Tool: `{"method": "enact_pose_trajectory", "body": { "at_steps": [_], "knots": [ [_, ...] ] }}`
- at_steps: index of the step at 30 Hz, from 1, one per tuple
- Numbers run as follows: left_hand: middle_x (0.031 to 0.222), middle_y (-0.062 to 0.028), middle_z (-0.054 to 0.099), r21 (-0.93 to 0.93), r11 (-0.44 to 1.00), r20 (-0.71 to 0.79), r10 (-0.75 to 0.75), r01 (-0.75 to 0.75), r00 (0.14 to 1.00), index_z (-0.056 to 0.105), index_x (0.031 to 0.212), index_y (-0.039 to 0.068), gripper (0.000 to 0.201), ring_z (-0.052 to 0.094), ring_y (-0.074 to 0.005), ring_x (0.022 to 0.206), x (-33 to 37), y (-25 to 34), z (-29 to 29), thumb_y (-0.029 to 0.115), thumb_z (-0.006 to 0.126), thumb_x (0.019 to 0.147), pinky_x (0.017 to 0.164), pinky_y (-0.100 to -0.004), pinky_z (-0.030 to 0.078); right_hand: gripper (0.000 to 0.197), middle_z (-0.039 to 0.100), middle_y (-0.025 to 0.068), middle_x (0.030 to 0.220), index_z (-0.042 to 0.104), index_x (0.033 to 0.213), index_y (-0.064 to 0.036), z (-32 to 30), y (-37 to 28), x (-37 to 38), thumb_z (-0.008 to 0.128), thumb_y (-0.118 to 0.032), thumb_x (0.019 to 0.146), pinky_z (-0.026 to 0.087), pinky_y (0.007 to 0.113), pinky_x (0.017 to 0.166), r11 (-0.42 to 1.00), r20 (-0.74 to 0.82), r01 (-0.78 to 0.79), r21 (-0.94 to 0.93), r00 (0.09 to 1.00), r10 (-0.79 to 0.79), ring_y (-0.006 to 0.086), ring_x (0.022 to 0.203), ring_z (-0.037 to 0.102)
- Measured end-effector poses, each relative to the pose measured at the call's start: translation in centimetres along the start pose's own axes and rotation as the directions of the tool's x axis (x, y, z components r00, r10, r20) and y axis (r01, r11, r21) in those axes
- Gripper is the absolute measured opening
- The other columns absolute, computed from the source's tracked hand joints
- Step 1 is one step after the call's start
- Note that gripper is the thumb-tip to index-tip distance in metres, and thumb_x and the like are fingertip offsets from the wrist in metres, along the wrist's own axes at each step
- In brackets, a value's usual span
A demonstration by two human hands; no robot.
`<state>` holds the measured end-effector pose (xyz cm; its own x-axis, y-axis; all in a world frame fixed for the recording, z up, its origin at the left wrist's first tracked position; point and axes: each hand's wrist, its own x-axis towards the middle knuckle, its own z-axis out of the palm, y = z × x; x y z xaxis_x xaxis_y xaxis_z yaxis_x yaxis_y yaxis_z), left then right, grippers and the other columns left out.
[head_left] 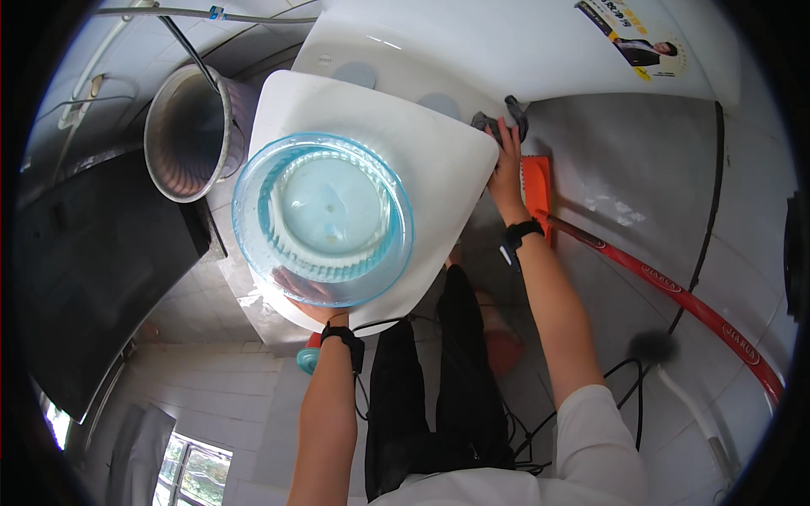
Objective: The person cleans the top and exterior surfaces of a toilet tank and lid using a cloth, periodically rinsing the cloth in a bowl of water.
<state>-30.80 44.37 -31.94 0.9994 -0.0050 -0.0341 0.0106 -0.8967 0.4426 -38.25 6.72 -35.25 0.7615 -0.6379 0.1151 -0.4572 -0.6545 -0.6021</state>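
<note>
A clear blue plastic basin (391, 253) stands on a white panel with rounded corners (439, 160); it seems to have water in it. At the basin's near edge is my left hand (314, 305), its fingers showing blurred through the clear rim and closed around it. My right hand (504, 164) reaches to the panel's far right corner, fingers closed on a dark grey cloth (516, 120). Part of the cloth lies behind the fingers. Dark bands circle both wrists.
A ribbed bucket (181, 135) stands left of the panel, with a dark pole in it. Behind is a white fixture with a sticker (633, 42). On the right lie an orange brush head (537, 181) with a red pole (666, 282). Black cables (531, 443) trail near my legs.
</note>
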Motion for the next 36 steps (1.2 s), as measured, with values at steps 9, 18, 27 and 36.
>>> {"method": "enact_pose_trajectory", "body": {
  "at_steps": [9, 18, 27, 36],
  "knots": [
    [0.146, -0.0196, 0.019, 0.055, 0.998, -0.011, 0.045, -0.044, 0.999, 0.026, 0.139, 0.006, 0.073, 0.017, -0.0363, 0.135, 0.0, -0.8, -0.1, 0.059, 0.025, 0.089, 0.11, -0.0472, 0.015, 0.059, 0.017, 0.0161, 0.147, 0.025, 0.14, -0.0085, 1.1, -2.4, -1.3, 0.055, -0.017, 0.089, 0.023, 0.038, 0.108, 0.714, 0.071, -0.49, 0.501, 0.845, 0.53, 0.031, 0.135, 0.019],
    [0.146, -0.0166, 0.019, 0.075, 0.991, -0.061, 0.12, -0.115, 0.991, 0.024, 0.14, 0.006, 0.066, 0.019, -0.0349, 0.134, -0.3, -0.3, 0.2, 0.052, 0.029, 0.093, 0.111, -0.0471, 0.015, 0.088, 0.025, 0.0282, 0.136, 0.011, 0.139, 0.0032, 0.9, 1.0, 5.6, 0.069, -0.028, 0.079, 0.025, 0.037, 0.105, 0.604, -0.018, -0.534, 0.592, 0.74, 0.673, 0.0348, 0.128, 0.029],
    [0.146, -0.0167, 0.018, 0.122, 0.978, -0.068, 0.177, -0.168, 0.982, 0.019, 0.142, 0.007, 0.066, 0.017, -0.034, 0.135, 0.2, -2.2, 0.2, 0.048, 0.034, 0.093, 0.112, -0.0464, 0.013, 0.088, 0.037, 0.0174, 0.136, 0.019, 0.139, -0.0031, 0.3, -2.1, 1.9, 0.072, -0.033, 0.076, 0.034, 0.035, 0.099, 0.448, 0.257, -0.636, 0.628, 0.713, 0.653, 0.0289, 0.124, 0.039],
    [0.145, -0.0173, 0.02, 0.153, 0.975, -0.058, 0.174, -0.164, 0.983, 0.021, 0.14, 0.006, 0.065, 0.018, -0.0346, 0.135, -0.2, -2.1, 0.5, 0.049, 0.032, 0.093, 0.111, -0.047, 0.014, 0.072, 0.053, 0.0191, 0.121, 0.041, 0.124, 0.0049, -0.8, 1.8, 4.8, 0.07, -0.039, 0.075, 0.039, 0.035, 0.094, 0.526, 0.128, -0.623, 0.579, 0.707, 0.696, 0.0288, 0.111, 0.051]
  ]
}}
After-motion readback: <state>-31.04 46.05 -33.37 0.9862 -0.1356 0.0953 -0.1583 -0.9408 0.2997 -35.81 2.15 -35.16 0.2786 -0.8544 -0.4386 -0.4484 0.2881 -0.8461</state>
